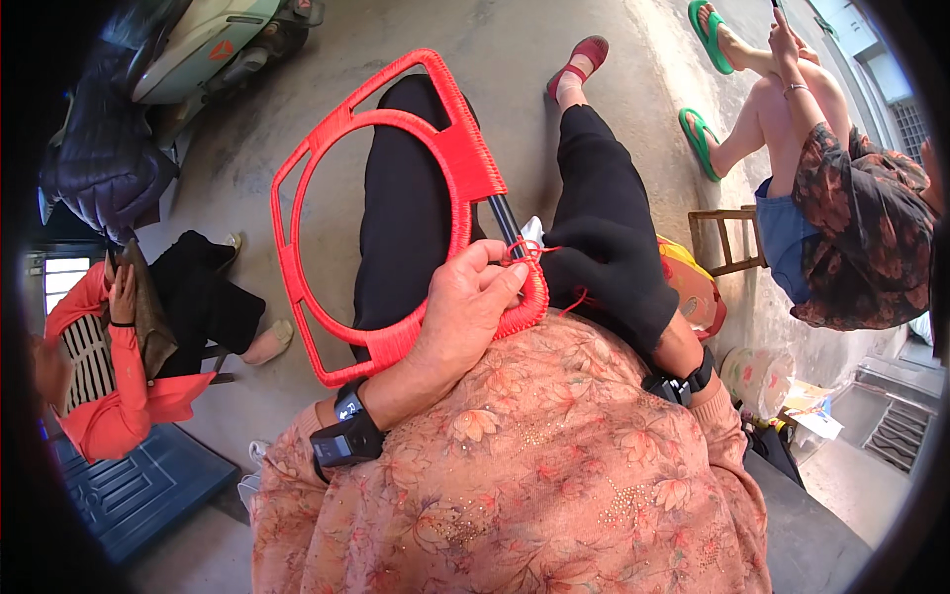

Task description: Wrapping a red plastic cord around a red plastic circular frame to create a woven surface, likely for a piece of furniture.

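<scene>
A red cord-wrapped frame point(289, 223), roughly rectangular with a large ring inside, rests over my lap and left thigh. Along its right side a short stretch of black tube point(505, 220) shows bare between the wrapped parts. My left hand point(460, 309) pinches the frame's near right corner, thumb and forefinger closed beside the bare tube. My right hand point(618, 277), in a black glove, is curled just right of that corner. Loops of thin red cord point(532, 247) run from the corner to the glove; the dark fingertips are hard to make out. A small white scrap point(532, 230) lies behind the cord.
At left sits a person in a coral top point(124, 346), beside a dark blue panel point(148, 490). A scooter point(213, 49) stands at far left. Another person in green flip-flops point(701, 144) sits right, near a wooden stool point(727, 238). A red-yellow bag point(698, 287) is beside my right leg.
</scene>
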Available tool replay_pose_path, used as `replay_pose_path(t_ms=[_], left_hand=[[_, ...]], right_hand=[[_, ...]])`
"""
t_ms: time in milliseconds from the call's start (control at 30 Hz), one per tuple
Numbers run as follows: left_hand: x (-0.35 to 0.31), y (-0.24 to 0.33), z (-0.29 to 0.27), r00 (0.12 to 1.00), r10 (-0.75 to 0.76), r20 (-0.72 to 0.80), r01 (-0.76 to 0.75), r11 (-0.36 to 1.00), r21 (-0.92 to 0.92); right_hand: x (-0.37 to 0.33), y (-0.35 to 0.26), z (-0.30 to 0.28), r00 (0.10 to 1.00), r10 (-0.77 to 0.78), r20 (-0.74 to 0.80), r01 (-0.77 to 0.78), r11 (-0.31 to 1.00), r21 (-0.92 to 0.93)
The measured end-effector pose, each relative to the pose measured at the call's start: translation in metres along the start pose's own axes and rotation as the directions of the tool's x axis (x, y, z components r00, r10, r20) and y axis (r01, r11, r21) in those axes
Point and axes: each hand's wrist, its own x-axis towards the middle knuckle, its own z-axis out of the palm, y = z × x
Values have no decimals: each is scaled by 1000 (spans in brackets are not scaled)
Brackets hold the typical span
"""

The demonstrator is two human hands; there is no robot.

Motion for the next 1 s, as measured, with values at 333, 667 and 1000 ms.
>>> replay_pose_path(t_ms=[333,667,1000], left_hand=[[-1,2,-1,1000,-17,26,17,1000,14],[0,2,-5,1000,-28,-6,28,999,-17],[-21,40,-23,971,-120,205,181,934,-309]], right_hand=[[12,0,8,997,-31,75,28,999,40],[1,-7,-5,920,-371,127,391,838,-381],[19,-22,8,975,110,196,-177,911,372]])
